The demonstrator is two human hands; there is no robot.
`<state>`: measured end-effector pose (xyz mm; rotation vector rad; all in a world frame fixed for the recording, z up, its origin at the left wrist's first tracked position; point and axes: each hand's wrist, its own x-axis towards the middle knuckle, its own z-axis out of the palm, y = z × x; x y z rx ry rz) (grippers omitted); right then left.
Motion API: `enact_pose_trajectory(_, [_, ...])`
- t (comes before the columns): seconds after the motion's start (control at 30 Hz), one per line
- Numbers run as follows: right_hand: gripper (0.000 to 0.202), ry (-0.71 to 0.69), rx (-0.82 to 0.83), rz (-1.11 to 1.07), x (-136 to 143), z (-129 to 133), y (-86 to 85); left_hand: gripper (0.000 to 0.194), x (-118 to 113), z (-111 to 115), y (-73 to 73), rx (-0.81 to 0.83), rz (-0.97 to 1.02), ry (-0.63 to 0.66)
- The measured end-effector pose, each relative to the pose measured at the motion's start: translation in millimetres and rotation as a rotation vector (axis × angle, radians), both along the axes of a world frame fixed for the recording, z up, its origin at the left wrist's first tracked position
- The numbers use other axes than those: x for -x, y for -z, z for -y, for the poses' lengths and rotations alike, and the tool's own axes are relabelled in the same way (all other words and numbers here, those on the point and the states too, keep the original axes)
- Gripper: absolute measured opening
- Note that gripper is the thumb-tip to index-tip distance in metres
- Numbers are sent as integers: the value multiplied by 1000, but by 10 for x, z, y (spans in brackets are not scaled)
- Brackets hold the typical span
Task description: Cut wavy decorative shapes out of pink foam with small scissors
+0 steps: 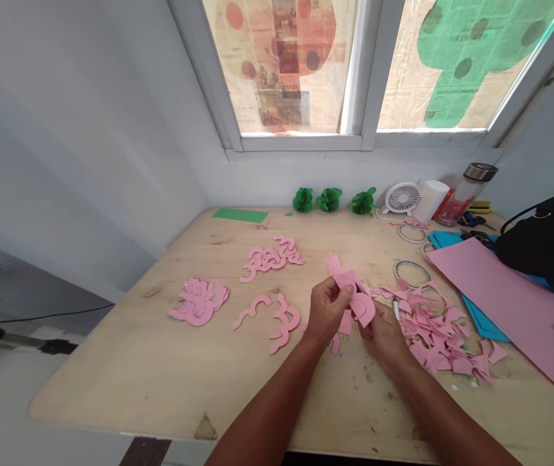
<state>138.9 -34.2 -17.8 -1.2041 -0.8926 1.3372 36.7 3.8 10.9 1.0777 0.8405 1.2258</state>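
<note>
Between my hands is a piece of pink paper [362, 309] with curved lines drawn on it, held above the wooden table. My left hand [328, 307] pinches it, the thumb lying on top. At its right edge is my right hand [384, 330], with fingers curled near a small dark object, perhaps scissors, mostly hidden by the paper. Curved pink cutouts [287, 321] lie left of my hands, with a further group [270, 259] behind them and a stacked pile [198, 303] farther left. Pink scraps [435, 336] are heaped to the right of my right hand.
Green paper ornaments [329, 199], a small white fan [402, 197] and a glass bottle [466, 194] stand along the back wall. Large pink paper [505, 304] overlaps blue sheets [483, 317] at right, beside a black bag [543, 246]. A green strip [241, 215] lies back left.
</note>
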Motion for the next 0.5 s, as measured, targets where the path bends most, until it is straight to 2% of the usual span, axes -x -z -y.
enact_pose_trajectory(0.3, [37, 7, 7, -9, 10, 2, -32, 18, 12, -27, 110, -48, -84, 39])
enact_pose_trajectory(0.5, [37, 9, 7, -6, 13, 7, -28, 16, 11, -22, 90, -25, -90, 36])
